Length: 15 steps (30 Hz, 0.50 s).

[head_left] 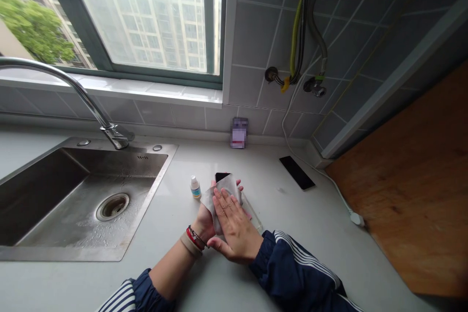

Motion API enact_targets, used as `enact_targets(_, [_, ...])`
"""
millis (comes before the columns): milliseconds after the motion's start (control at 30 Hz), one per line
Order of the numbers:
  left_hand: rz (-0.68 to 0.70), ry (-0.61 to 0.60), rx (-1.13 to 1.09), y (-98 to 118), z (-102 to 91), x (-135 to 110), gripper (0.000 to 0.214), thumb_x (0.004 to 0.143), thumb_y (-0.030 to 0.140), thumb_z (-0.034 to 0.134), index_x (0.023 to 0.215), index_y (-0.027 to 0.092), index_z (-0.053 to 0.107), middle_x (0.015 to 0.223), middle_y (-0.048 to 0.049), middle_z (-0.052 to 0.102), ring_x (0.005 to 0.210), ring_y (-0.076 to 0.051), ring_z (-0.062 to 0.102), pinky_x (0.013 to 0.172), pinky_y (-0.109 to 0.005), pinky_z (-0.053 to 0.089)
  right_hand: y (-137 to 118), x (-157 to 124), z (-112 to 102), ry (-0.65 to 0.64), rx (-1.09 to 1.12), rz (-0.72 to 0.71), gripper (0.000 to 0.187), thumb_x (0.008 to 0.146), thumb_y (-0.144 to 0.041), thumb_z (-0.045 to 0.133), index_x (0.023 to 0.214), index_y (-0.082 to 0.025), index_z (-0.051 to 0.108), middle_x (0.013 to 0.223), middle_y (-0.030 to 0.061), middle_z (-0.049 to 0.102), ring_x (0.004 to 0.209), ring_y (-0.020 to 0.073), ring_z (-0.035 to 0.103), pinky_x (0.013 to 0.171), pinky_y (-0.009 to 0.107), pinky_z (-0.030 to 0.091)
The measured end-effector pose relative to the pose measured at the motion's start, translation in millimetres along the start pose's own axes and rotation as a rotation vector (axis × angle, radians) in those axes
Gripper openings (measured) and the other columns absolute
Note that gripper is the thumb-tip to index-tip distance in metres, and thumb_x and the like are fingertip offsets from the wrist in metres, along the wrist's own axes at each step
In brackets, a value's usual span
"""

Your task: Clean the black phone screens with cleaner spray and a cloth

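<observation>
A phone (222,176) appears held from beneath by the left hand (204,222), its top showing past a grey cloth (227,190), on which the open right hand (234,224) is pressed flat. A dropper bottle (195,187) is stood just beside, on the counter (278,214).

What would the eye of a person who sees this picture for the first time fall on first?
Most likely the two hands at the middle of the counter: the right hand presses a grey cloth over a dark phone, with the left hand beneath. Left of them lies the steel sink with its curved faucet. Above, the bright window shows apartment blocks.
</observation>
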<state>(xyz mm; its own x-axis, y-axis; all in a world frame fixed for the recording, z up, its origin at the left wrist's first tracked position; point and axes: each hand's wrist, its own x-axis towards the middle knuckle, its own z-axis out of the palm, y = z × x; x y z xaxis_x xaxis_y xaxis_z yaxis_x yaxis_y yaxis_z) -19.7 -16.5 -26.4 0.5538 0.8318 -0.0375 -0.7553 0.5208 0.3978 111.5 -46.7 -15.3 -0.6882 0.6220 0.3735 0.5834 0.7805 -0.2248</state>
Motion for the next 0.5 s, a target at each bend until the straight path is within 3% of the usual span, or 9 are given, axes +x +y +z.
enact_targets(67, [-0.034, 0.004, -0.016, 2, 5.6, -1, 0.081, 0.095, 0.071, 0.037, 0.157, 0.019, 0.040, 0.158, -0.0156, 0.046, 0.154, -0.038, 0.022, 0.124, -0.061, 0.015, 1, -1, 1, -0.010, 0.006, -0.001, 0.096, 0.101, -0.067, 0.038, 0.164, -0.007, -0.002, 0.170, 0.0180, 0.008, 0.157, 0.0350, 0.010, 0.125, 0.055, 0.026])
enact_targets(233, [0.033, 0.063, 0.003, -4, 13.4, 5, 0.070, 0.100, 0.049, 0.041, 0.156, 0.008, 0.037, 0.147, -0.0168, 0.058, 0.153, -0.028, 0.029, 0.128, -0.045, 0.016, 21, -2, 1, 0.058, -0.017, 0.070, 0.087, 0.104, -0.064, 0.028, 0.164, -0.010, -0.005, 0.170, 0.0172, 0.008, 0.157, 0.0338, 0.013, 0.123, 0.056, 0.029])
enact_targets(333, [0.025, 0.095, 0.044, -8, 18.1, 9, 0.064, 0.101, 0.041, 0.044, 0.158, 0.013, 0.037, 0.148, -0.0125, 0.058, 0.152, -0.026, 0.032, 0.127, -0.042, 0.020, 32, 0, -2, 0.125, -0.031, 0.140, 0.085, 0.104, -0.063, 0.026, 0.164, -0.011, -0.005, 0.171, 0.0176, 0.006, 0.158, 0.0350, 0.011, 0.123, 0.059, 0.029])
enact_targets(500, [0.052, 0.076, 0.099, -8, 23.1, 9, 0.060, 0.103, 0.042, 0.045, 0.159, 0.022, 0.037, 0.154, -0.0058, 0.053, 0.152, -0.024, 0.033, 0.127, -0.038, 0.021, 31, 6, -5, 0.209, -0.009, 0.228, 0.086, 0.103, -0.066, 0.023, 0.164, -0.012, -0.006, 0.171, 0.0161, 0.001, 0.158, 0.0363, 0.004, 0.125, 0.061, 0.022])
